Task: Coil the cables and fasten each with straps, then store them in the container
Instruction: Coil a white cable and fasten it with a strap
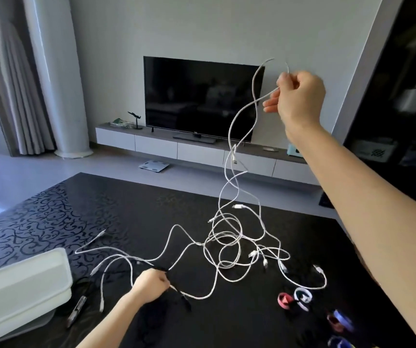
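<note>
your right hand (300, 96) grips a white cable (229, 136) lifted high, likely to draw it free of the tangle (229, 247) on the worktop (51, 222); your left hand (150, 285) pinches a black cable (185, 301) low, steadying it.

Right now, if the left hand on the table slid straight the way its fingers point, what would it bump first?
Probably the white cable looping just beyond the left hand, though depth is hard to judge.

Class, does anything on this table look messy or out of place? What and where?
Yes: the white cables lie knotted in one tangle on the table. The right hand holds one strand up and other loops hang from it; none is coiled yet.
</note>
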`<control>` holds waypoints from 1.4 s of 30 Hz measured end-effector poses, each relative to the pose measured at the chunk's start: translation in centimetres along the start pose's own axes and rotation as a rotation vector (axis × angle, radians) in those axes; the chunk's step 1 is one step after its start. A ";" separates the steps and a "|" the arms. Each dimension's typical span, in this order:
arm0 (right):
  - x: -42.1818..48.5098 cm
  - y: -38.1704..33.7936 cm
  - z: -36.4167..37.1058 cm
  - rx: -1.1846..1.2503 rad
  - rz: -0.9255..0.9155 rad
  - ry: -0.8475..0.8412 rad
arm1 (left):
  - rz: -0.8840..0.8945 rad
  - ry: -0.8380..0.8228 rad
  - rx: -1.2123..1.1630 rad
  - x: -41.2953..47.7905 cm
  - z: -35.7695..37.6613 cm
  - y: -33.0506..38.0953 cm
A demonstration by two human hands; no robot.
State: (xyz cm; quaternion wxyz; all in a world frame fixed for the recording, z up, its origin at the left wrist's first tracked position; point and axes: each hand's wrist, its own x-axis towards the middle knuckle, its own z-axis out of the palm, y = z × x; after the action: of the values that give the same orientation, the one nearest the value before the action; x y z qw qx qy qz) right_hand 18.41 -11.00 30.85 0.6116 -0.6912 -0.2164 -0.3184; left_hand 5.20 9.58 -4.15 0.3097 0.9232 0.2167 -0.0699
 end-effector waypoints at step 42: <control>-25.6 1.8 -11.6 -1.010 -0.250 -0.813 | 0.342 -0.045 -0.092 -18.7 -3.6 15.4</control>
State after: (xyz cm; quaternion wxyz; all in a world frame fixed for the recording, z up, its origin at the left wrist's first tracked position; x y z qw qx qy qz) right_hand -0.42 -20.38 12.08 0.0403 -0.9280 -0.3325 -0.1630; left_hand -4.70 -5.91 11.99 0.3635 0.9297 0.0524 -0.0271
